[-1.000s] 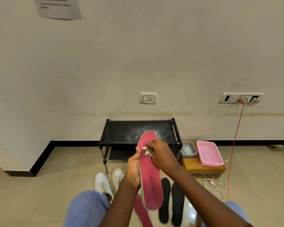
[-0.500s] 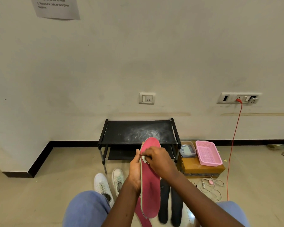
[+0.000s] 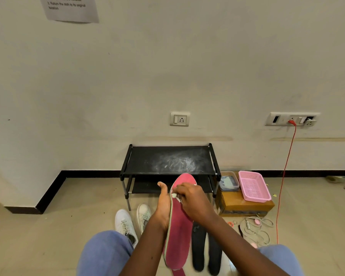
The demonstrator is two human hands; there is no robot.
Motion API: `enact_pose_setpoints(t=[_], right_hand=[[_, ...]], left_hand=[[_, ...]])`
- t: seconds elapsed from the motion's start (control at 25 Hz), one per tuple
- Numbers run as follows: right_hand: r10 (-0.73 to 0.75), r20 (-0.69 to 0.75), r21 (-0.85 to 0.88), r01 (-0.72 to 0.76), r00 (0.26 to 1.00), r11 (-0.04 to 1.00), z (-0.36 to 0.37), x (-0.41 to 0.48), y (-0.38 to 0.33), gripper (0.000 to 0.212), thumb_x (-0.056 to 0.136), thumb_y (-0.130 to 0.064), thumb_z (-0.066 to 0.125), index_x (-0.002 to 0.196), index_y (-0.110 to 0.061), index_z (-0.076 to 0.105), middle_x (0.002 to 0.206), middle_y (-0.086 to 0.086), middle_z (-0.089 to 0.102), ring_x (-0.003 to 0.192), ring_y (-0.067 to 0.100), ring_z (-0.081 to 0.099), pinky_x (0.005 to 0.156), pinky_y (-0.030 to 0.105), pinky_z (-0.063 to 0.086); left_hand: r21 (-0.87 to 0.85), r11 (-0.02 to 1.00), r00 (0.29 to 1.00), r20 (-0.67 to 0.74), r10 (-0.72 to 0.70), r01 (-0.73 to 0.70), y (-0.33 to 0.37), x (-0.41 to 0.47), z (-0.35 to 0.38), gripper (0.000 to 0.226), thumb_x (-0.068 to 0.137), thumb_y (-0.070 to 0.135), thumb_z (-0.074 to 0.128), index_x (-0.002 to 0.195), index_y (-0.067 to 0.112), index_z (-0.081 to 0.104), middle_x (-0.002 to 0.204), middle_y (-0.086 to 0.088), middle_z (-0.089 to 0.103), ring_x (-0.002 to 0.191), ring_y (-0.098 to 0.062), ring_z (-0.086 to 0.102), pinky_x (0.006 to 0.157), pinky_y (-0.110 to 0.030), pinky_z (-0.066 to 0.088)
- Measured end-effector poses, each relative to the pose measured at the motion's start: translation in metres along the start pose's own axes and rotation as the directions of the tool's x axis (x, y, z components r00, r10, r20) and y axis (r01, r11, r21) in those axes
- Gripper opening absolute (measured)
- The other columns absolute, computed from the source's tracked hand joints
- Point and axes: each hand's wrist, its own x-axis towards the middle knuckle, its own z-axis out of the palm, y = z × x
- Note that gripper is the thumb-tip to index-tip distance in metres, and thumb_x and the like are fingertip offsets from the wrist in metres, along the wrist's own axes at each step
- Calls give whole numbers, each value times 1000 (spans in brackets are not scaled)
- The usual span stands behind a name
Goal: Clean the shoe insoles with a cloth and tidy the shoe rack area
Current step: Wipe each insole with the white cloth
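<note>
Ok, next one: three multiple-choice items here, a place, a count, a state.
1. The pink basket sits: A on the shoe rack; B on the cardboard box; C on the floor.
2. Black insoles on the floor: A one; B three; C two.
3. The left hand: A holds the pink insole; B hangs idle; C touches the rack.
Key: B, the box beside the rack bears it; C, a pair lies side by side; A, it holds the insole while the right hand presses a white cloth on it.
</note>
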Motion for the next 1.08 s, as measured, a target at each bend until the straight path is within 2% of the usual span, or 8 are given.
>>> enact_pose_setpoints(t=[0.08, 0.2, 0.32, 0.4, 0.52, 0.76, 0.88, 1.08], right_hand=[[-59, 12, -5, 59, 998, 998, 3, -9, -2, 28, 85, 0, 49, 100, -8, 71, 99, 9, 69, 90, 21, 63, 79, 28, 48], [-83, 18, -10, 83, 996, 997, 8, -13, 2, 29, 81, -3, 48, 99, -5, 71, 97, 13, 69, 86, 27, 65, 77, 35, 52], [-37, 41, -61, 39, 998, 997, 8, -7, 3, 28, 88, -8, 47, 106, -6, 69, 103, 12, 67, 92, 25, 62, 79, 28, 45], [-1, 1, -76, 2, 1000, 997, 8, 0, 3, 24, 90, -9, 49, 103, -8, 69, 98, 10, 67, 88, 22, 62, 71, 21, 39], [94, -96, -126, -106, 991, 986, 10, 10, 8, 22, 91, -11, 49, 99, -11, 70, 95, 5, 65, 88, 20, 61, 65, 19, 39], [358, -270, -125, -401, 894, 908, 5, 17, 10, 21, 92, -10, 49, 103, -11, 67, 102, 7, 66, 92, 20, 61, 73, 23, 48], [412, -271, -80, -446, 870, 891, 4, 18, 7, 21, 91, -7, 49, 97, -9, 69, 94, 8, 69, 83, 18, 64, 65, 21, 46], [436, -233, 18, -444, 869, 896, 2, 18, -3, 23, 93, -12, 47, 97, -9, 70, 95, 7, 68, 85, 18, 62, 65, 20, 43]], left_hand=[[24, 1000, 999, -30, -15, 16, 0, 1, -3, 86, 94, 61, 17, 84, -6, 71, 65, -20, 68, 57, -25, 70, 61, -32, 54], [-109, 994, 1000, 0, -20, 20, -7, 1, -5, 74, 98, 47, 29, 69, -6, 72, 63, -20, 67, 56, -27, 69, 48, -30, 56], [-336, 942, 997, 69, 34, -9, -12, 2, -6, 34, 96, 30, 52, 91, 0, 69, 76, -18, 68, 68, -28, 70, 59, -35, 59], [-404, 914, 998, 49, 42, -19, -15, 6, -5, 38, 99, 32, 40, 99, 5, 67, 83, -15, 68, 76, -25, 70, 65, -33, 59], [-312, 950, 996, 71, 44, -19, -16, -2, 3, 49, 100, 39, 32, 99, 5, 67, 84, -13, 69, 78, -23, 70, 72, -32, 56], [-180, 982, 989, 124, 84, -61, -17, -18, 11, 56, 94, 49, 42, 124, 4, 57, 104, -16, 68, 97, -28, 67, 84, -36, 55], [-117, 993, 993, 119, 28, -14, -15, -20, 15, 56, 92, 50, 45, 111, 1, 65, 95, -18, 70, 86, -29, 69, 78, -37, 56], [-69, 997, 999, -16, 28, -29, -10, -18, 21, 48, 97, 41, 41, 118, 2, 60, 89, -15, 70, 84, -26, 66, 77, -35, 53]])
